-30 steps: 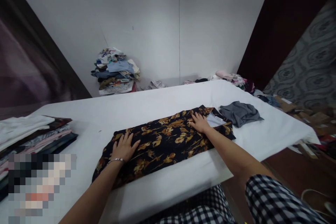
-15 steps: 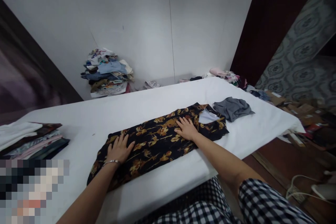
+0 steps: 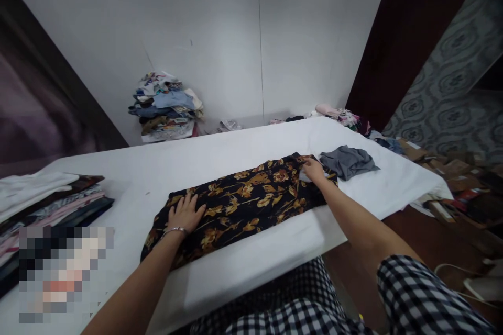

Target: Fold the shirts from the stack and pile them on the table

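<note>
Head view: the right hand [image 3: 313, 170] has been moved up to the neckline [image 3: 304, 176], partly covering it; whether fabric is pinched cannot be told. The floral-print garment [image 3: 251, 199] is laid on the desk [image 3: 236, 153], the left hand [image 3: 185, 213] kept spread on it. Grey cloth [image 3: 349, 162] is noted alongside, folded clothes [image 3: 58, 204] at left.
</note>
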`<state>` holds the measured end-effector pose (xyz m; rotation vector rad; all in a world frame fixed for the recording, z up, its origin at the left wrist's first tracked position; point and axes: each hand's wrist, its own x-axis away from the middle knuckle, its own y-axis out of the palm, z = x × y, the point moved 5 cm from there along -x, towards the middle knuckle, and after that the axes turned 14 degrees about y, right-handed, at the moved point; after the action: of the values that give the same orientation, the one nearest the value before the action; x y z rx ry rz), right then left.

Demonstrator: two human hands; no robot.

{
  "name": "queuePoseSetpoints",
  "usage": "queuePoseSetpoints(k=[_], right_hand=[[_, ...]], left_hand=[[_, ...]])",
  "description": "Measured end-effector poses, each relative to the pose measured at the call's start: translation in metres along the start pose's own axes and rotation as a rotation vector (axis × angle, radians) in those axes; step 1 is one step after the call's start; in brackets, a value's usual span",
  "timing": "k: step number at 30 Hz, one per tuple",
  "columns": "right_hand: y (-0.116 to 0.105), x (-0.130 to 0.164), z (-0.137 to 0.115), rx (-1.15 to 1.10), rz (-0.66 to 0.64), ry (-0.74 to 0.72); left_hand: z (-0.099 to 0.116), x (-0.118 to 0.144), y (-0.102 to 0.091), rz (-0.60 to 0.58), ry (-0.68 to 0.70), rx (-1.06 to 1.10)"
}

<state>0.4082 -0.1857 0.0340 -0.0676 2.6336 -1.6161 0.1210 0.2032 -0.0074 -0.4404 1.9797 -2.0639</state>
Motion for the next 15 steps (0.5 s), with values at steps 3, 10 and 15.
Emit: queuePoseSetpoints(k=[3, 10, 15], right_hand=[[-0.007, -0.018, 0.01, 0.04, 0.013, 0.028], [0.008, -0.034, -0.015, 0.185, -0.071, -0.096], [0.023, -0.052, -0.024, 0.293, -0.19, -0.153]], left_hand=[[0.0, 0.001, 0.0, 0.005, -0.01, 0.003], [0.001, 0.003, -0.002, -0.015, -0.016, -0.006], [0.002, 0.004, -0.002, -0.027, -0.019, -0.013]])
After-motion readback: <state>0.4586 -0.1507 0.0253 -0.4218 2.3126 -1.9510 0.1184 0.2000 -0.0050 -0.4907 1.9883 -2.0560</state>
